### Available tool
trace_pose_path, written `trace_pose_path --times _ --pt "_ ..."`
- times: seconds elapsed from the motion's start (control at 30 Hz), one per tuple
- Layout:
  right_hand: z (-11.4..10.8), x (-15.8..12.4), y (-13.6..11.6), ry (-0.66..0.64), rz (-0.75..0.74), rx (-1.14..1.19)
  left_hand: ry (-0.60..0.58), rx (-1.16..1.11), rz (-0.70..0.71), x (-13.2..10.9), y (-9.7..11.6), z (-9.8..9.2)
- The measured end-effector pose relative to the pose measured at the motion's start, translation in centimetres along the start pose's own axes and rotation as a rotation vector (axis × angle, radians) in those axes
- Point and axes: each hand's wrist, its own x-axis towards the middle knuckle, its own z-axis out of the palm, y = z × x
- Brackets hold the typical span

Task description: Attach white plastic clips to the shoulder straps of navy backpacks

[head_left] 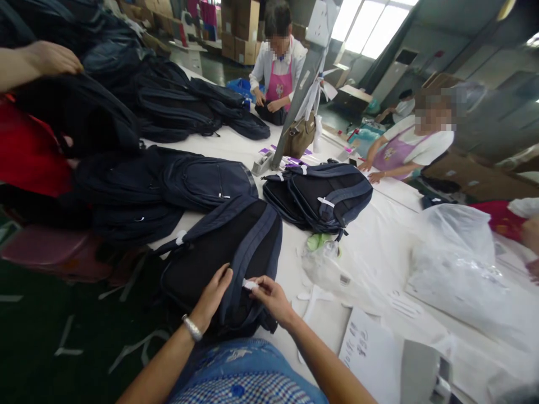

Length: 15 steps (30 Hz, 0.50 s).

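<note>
A dark navy backpack (pixel 189 269) lies on the table in front of me, its black padded back and shoulder straps facing up. My left hand (pixel 213 294), with a silver watch or bracelet at the wrist, is closed at the edge of the right shoulder strap (pixel 248 249); some fingers are hidden. Across that strap, my right hand (pixel 272 297) pinches a small white strip (pixel 250 284) wrapped at the strap. Another white wrap (pixel 181 237) sits on the other strap.
Stacked navy backpacks (pixel 210 182) and a second backpack pair (pixel 332 196) lie beyond. A grey post (pixel 301 92), tape dispenser (pixel 263 163), plastic bag (pixel 458 269) and handwritten sheet (pixel 366 348) are around. A co-worker's hand (pixel 50 58) holds a backpack at left; other people work across the table.
</note>
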Motion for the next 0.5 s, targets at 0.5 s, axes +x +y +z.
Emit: trace_pose_path --times 0.5 --pt "-7.5 -3.6 0.1 0.327 -0.292 -0.986 -0.11 -0.295 -0.292 -1.5 0.4 0.1"
